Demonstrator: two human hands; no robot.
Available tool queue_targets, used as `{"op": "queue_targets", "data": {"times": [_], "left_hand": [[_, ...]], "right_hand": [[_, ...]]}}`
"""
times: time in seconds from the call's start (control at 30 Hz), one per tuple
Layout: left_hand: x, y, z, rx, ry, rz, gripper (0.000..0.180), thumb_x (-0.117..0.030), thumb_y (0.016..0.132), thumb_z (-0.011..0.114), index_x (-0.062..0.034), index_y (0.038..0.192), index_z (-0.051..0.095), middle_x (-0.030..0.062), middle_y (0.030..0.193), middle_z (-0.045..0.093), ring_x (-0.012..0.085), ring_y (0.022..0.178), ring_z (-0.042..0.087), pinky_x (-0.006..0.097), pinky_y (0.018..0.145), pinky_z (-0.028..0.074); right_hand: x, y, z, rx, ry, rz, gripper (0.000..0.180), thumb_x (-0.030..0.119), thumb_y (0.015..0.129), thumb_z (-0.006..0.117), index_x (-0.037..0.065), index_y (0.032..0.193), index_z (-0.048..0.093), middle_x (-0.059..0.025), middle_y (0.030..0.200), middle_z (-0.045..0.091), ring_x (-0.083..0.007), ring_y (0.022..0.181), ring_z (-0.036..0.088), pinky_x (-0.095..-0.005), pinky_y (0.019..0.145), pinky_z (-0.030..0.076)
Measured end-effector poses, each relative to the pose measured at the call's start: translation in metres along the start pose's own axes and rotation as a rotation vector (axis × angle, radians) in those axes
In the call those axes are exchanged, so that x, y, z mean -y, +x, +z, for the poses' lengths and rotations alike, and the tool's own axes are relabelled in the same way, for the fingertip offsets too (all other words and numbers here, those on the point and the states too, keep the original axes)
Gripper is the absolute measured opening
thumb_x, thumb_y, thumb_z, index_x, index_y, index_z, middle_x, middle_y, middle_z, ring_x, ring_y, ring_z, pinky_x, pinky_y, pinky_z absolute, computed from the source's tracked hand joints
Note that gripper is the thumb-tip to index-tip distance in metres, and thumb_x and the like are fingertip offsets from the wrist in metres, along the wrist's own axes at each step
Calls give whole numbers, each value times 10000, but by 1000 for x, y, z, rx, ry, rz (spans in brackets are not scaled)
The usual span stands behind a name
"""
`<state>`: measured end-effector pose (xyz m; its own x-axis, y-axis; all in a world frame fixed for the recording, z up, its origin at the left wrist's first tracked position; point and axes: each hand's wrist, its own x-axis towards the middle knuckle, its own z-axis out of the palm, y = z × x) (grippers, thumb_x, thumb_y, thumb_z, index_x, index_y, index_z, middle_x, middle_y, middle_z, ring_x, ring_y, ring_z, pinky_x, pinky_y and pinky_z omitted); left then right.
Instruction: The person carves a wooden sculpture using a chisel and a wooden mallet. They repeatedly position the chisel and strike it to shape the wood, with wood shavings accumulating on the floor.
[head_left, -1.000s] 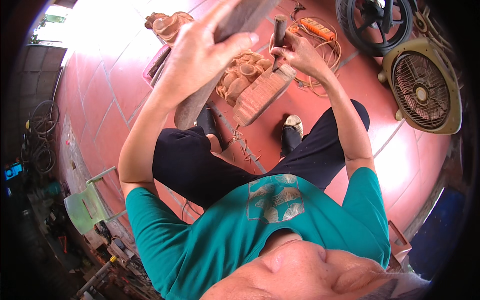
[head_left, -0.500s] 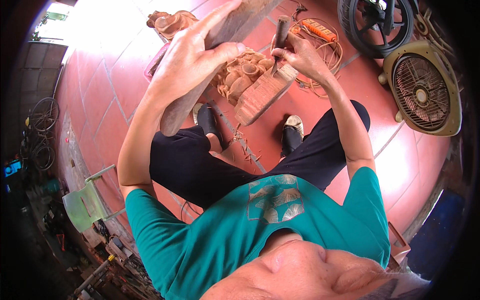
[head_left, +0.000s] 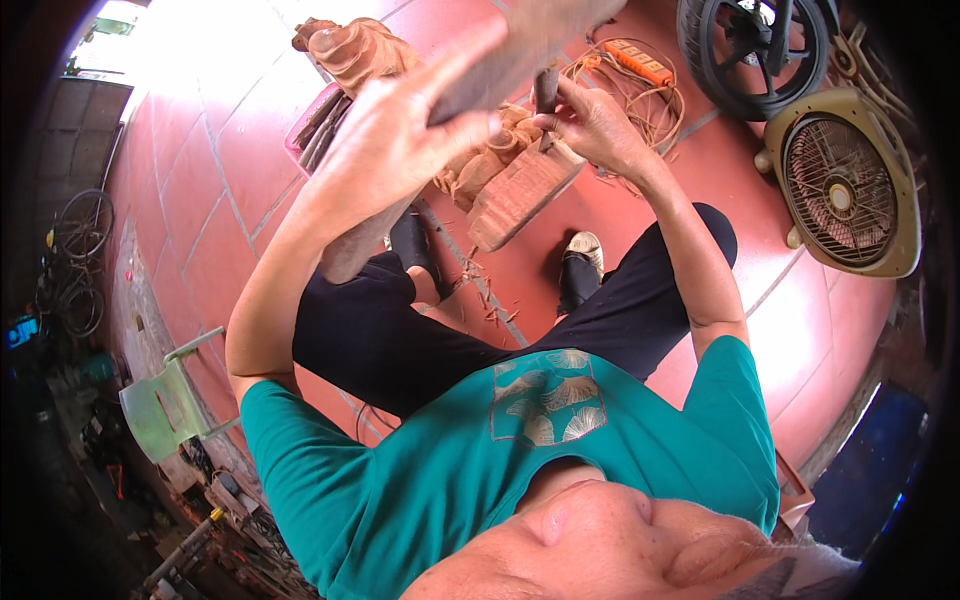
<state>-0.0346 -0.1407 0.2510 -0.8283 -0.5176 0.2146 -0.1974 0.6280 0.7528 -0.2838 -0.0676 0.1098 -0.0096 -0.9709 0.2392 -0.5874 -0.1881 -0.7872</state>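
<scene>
My left hand (head_left: 385, 150) is wrapped round a long, thick wooden mallet (head_left: 355, 250), blurred by motion at its upper part. The mallet reaches up over the carving, its far end close to the chisel's top. Pinched in the fingers of my right hand (head_left: 598, 125) is a chisel (head_left: 546, 92) with a dark handle, held nearly upright. The blade end meets the upper edge of a reddish wood carving (head_left: 520, 205), though the exact contact is hard to see. Rounded shapes (head_left: 465, 180) cover the carving's left part, partly hidden by my left hand and the mallet; its near part is a plain block.
Wood chips (head_left: 490, 290) lie on the red tiles between my feet. Beyond my left hand are a pink tray (head_left: 300, 125) of tools and another carved wood piece (head_left: 360, 55). An orange power strip (head_left: 638, 62) with coiled cord, a wheel (head_left: 697, 50) and a fan (head_left: 840, 197) stand right.
The mallet's upper end has swung rightward toward the chisel, and my left hand is blurred. The chisel handle has shifted left and lower, standing more upright. The carving looks nearly unmoved.
</scene>
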Motion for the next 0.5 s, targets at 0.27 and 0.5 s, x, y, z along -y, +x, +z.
{"op": "queue_targets", "data": {"times": [0.27, 0.5], "left_hand": [[-4, -2, -1, -140, -194, 89, 659, -86, 925, 708, -25, 1526, 442, 96, 1550, 473, 188, 1347, 514, 349, 1128, 399], [12, 0, 4, 53, 185, 45, 662, -261, 903, 745, -101, 1494, 494, 176, 1409, 608, 306, 1218, 643, 388, 1042, 477]], "right_hand": [[1, -1, 2, -15, -37, -8, 342, 207, 893, 761, 89, 1168, 594, -155, 850, 731, -339, 768, 713, -423, 680, 519], [-1, -1, 0, -3, -26, 15, 347, 182, 901, 752, 83, 1201, 609, -147, 867, 734, -304, 798, 719, -392, 720, 529]]}}
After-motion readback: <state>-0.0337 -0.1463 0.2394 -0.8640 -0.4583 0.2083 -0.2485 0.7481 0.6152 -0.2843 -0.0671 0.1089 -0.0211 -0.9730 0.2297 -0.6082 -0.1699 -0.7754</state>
